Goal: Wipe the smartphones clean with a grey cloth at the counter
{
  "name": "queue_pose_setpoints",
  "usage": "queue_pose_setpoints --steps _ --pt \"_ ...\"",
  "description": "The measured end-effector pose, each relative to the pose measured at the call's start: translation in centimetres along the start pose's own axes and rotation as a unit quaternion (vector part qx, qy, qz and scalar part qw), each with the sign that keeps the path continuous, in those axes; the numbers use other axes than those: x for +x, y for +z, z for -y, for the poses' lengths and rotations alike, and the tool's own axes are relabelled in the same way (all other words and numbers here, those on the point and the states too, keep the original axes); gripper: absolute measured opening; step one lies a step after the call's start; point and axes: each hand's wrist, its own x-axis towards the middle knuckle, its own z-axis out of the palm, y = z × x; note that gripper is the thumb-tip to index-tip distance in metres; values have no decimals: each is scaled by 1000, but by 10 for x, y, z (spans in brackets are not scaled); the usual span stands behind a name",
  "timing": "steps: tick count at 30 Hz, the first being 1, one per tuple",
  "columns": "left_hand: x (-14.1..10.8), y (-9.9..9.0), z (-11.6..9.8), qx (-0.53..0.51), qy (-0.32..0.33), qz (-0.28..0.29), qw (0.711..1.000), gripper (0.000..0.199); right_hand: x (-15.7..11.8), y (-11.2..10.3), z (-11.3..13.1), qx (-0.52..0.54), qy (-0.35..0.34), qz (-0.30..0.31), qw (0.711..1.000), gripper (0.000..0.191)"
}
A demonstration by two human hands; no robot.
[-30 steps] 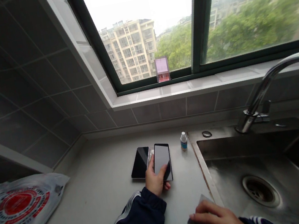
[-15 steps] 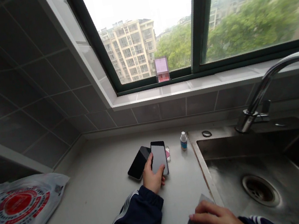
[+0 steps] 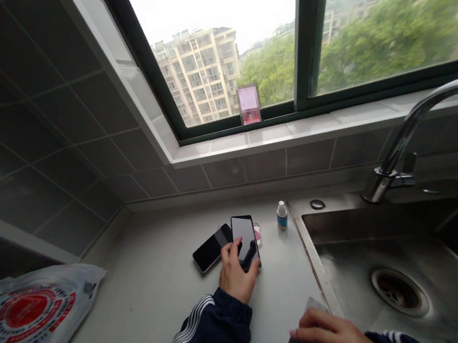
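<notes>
My left hand [image 3: 235, 275] lies over the lower part of a smartphone [image 3: 243, 234], its fingers on the left side of the screen and its thumb at the right edge. The screen reflects pale light and part of the hand. Touching its left side, a second phone [image 3: 210, 251] with a black screen lies tilted on the counter. A pink and clear item [image 3: 258, 234] peeks out at the right of the held phone. Low in the view, my right hand [image 3: 328, 334] is closed on a grey cloth [image 3: 315, 302], mostly hidden under the fingers.
A small white-capped bottle [image 3: 282, 216] stands beside the steel sink [image 3: 307, 252]. A chrome faucet [image 3: 397, 147] arches over the basin. At the left lies a printed plastic bag [image 3: 38, 323] on the white counter [image 3: 119, 327]. Behind is a window with a tiled sill [image 3: 267, 136].
My left fingers have moved from the phone's left edge onto its screen, and the thumb from the screen to the right edge. The black phone has turned slightly clockwise. My right hand stays put.
</notes>
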Motion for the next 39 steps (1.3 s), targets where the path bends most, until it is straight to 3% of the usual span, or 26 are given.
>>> queue_pose_setpoints --steps 9,17,23,28,34,39 --pt "-7 -9 -15 144 -19 32 989 59 1 2 3 4 9 -18 1000 33" --pt "-5 -5 -14 218 -14 -3 976 59 -2 4 -1 5 9 -12 1000 35" --pt "3 -15 -12 242 21 -44 969 47 3 -2 6 -9 12 11 1000 36" --pt "19 -32 1 273 55 -105 955 41 7 -9 12 -12 20 26 999 41" --pt "39 -42 31 278 0 -76 958 46 6 -7 13 -1 28 39 999 38" --pt "39 -39 37 277 -7 -50 959 54 8 -7 16 9 21 16 1000 38"
